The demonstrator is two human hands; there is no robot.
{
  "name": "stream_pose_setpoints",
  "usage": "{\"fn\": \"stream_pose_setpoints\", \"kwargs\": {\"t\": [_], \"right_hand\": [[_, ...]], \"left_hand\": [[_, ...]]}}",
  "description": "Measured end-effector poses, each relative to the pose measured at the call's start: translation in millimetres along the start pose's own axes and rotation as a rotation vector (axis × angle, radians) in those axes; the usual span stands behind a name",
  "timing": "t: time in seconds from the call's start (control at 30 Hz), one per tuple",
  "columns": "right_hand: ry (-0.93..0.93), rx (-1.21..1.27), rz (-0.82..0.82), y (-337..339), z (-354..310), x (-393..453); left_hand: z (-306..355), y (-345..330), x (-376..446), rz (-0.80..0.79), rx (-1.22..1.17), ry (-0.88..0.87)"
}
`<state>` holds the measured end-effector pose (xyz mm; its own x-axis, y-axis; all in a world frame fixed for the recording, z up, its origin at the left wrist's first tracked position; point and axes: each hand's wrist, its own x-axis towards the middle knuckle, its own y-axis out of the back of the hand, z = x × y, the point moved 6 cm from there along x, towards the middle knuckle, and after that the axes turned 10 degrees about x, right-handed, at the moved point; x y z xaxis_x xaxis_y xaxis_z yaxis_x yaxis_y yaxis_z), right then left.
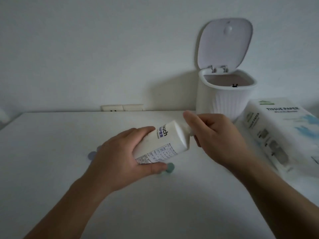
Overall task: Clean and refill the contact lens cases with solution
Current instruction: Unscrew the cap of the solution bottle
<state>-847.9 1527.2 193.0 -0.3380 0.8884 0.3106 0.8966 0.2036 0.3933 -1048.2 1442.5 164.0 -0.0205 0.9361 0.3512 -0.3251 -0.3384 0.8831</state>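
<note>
A white solution bottle with printed labels lies tilted above the white table, its neck pointing right. My left hand grips the bottle's lower body. My right hand has its fingers curled round the bottle's cap end, which is mostly hidden. On the table under my left hand lie small round pieces of the lens cases: a green one by my thumb and a bluish one to the left. The rest of the cases is hidden behind my hand.
A small white ribbed bin stands at the back right with its lid flipped up. A pack of tissue paper lies at the right edge. A wall socket sits behind the table.
</note>
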Motion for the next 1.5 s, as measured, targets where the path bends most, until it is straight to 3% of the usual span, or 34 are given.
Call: {"fn": "stream_pose_setpoints", "kwargs": {"t": [0.2,0.43,0.57,0.7,0.87,1.03,1.23,1.43,1.5], "right_hand": [[-0.062,-0.071,0.006,5.4,-38.3,-51.1],[-0.015,-0.126,0.029,8.2,-75.7,-87.7],[-0.03,-0.165,0.042,10.5,-79.4,-96.9],[0.038,-0.173,0.015,7.4,-81.4,-97.0],[0.123,-0.126,-0.183,4.6,-71.5,-87.3],[0.064,-0.04,-0.424,12.5,-55.3,-73.3],[0.086,0.001,-0.142,15.6,-45.2,-44.4],[0.069,0.084,-0.38,11.6,-33.8,-38.8],[0.073,0.092,-0.317,11.0,-31.3,-35.9]], "left_hand": [[30.0,35.9,-52.0,0.066,0.055,-0.072],[43.5,49.9,-90.1,0.068,-0.207,-0.071],[46.8,45.5,-95.1,-0.005,-0.336,-0.061],[42.5,28.9,-90.7,-0.18,-0.463,-0.036],[27.4,24.7,-79.7,-0.226,-0.445,-0.034],[17.7,26.2,-63.9,-0.135,-0.352,-0.03],[2.2,9.4,-49.4,-0.128,-0.199,0.035],[-2.9,4.6,-44.1,-0.112,-0.203,0.051],[-6.1,2.9,-43.1,-0.108,-0.21,0.067]]}}
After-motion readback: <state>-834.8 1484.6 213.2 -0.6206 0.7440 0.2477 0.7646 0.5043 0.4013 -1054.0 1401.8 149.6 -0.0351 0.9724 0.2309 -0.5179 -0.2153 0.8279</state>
